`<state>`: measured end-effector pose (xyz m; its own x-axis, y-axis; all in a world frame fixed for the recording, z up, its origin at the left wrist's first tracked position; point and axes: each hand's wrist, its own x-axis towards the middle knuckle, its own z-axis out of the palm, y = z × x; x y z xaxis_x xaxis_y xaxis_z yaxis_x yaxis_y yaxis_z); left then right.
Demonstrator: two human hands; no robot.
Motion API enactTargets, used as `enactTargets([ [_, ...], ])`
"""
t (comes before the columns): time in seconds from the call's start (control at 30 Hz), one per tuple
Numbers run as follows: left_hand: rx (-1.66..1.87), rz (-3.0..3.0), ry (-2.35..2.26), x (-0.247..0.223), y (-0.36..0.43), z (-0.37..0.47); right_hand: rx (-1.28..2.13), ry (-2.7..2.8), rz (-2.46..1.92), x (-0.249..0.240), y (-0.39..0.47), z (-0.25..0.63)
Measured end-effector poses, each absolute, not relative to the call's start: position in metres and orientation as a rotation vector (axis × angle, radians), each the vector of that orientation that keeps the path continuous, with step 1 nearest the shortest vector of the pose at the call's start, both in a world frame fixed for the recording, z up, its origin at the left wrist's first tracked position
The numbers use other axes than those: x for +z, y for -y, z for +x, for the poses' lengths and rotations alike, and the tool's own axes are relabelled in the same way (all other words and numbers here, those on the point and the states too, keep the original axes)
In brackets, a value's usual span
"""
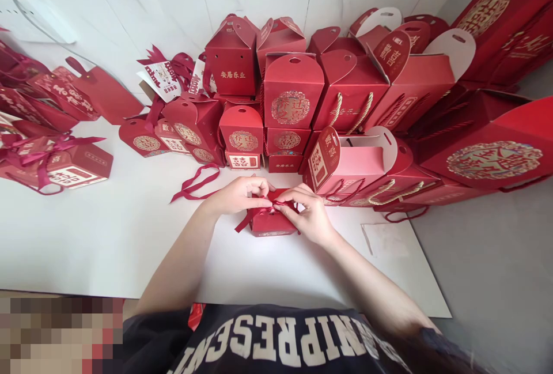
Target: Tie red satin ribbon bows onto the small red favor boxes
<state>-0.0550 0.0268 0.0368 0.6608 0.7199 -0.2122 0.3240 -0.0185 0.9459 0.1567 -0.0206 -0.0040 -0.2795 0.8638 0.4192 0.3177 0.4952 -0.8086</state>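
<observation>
Pinched ribbon in left hand and right hand atop red box, apparently closed and wrapped, seemingly not fully tied.

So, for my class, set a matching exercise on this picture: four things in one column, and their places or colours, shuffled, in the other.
Things:
1. Loose ribbon
2. Shirt lettering
3. Pale sheet
4. Small box

Places or colours:
A. Flat near the right edge of the white table
B. At the left hand and right hand, which pinch its bow ribbon
C. Whitish, on dark cloth
D. Lying to the left of the hands, touching neither box nor bow

Pairs: 1-D, 2-C, 3-A, 4-B
</observation>
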Motion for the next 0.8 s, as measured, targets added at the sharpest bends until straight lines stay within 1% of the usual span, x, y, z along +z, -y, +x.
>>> enactTargets([
  [0.1, 0.36, 1.596, -0.876, 0.039, -0.028, -0.056, 0.715, 1.87, -0.868, -0.008, 0.017, 0.161],
  [0.33, 0.385, 1.599, -0.879, 0.041, -0.025, -0.054, 0.553, 2.212, -0.685, -0.002, 0.005, 0.176],
  [0.47, 0.397, 1.679, -0.907, 0.04, -0.022, -0.051, 0.574, 2.244, -0.683, 0.0, 0.004, 0.177],
  [0.63, 0.413, 1.805, -0.988, 0.042, -0.016, -0.049, 0.674, 2.154, -0.732, 0.002, 0.008, 0.173],
  [0.8, 0.499, 2.203, -1.125, 0.046, 0.004, -0.037, 0.705, 2.134, -0.804, 0.004, 0.01, 0.172],
])
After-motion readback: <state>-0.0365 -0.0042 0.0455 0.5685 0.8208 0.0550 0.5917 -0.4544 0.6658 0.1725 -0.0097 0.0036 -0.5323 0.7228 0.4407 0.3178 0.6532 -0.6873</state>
